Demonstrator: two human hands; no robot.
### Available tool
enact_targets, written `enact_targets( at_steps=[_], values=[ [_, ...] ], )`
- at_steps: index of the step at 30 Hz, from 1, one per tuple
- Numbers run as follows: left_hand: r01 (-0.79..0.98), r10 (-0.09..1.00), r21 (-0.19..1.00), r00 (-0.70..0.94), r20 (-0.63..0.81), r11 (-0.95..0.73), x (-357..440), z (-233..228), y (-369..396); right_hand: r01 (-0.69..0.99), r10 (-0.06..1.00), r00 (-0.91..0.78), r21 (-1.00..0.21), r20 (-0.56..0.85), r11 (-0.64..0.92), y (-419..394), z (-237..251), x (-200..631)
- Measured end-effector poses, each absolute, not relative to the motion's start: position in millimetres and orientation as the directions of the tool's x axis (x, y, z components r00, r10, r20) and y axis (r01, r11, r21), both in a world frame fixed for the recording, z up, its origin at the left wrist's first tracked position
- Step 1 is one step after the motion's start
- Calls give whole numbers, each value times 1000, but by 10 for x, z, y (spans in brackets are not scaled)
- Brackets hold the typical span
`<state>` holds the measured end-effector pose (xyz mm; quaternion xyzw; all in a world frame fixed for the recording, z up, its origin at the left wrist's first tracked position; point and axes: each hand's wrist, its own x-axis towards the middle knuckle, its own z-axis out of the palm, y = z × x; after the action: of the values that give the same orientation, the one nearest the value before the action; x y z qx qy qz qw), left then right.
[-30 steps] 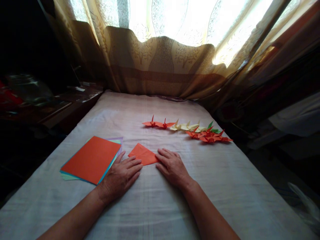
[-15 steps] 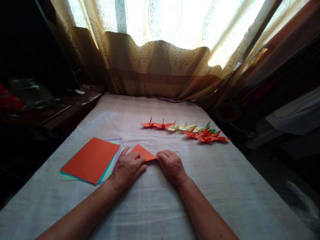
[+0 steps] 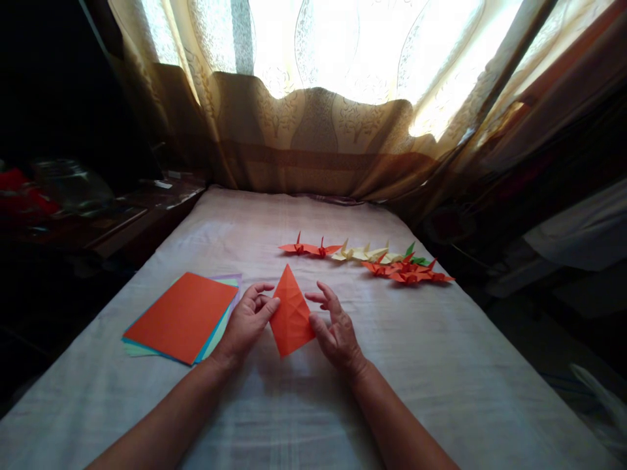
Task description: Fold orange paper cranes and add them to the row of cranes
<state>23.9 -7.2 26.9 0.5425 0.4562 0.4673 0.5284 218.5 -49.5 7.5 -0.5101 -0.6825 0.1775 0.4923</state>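
Note:
A creased orange sheet of origami paper (image 3: 291,316), folded to a kite-like shape, is raised off the cloth with one point upward. My left hand (image 3: 247,320) pinches its left edge between thumb and fingers. At the right corner, the thumb of my right hand (image 3: 336,329) presses on the paper, while its other fingers are partly stretched out beside and behind the edge. Fold lines run across the paper's front; its back is hidden.
Left of my hands lies a stack of coloured paper (image 3: 181,316), orange on top. Several folded paper cranes (image 3: 409,269), orange, cream and green, stand at the right on the cloth-covered surface (image 3: 235,225). A patterned curtain (image 3: 318,124) hangs at the far end.
The orange paper has gone from lying flat as a triangle under my hands to being lifted and opened into a taller kite shape. My hands have turned to hold its sides.

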Motion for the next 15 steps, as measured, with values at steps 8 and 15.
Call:
enact_targets(
  at_steps=[8,15],
  values=[
    [413,923,834,274,269,-366,159,87,-87,537,954,28,-810,298,237,-473,37,2101],
    [737,828,381,464,316,-558,119,99,-139,568,986,35,-815,162,114,-404,36,2277]
  ],
)
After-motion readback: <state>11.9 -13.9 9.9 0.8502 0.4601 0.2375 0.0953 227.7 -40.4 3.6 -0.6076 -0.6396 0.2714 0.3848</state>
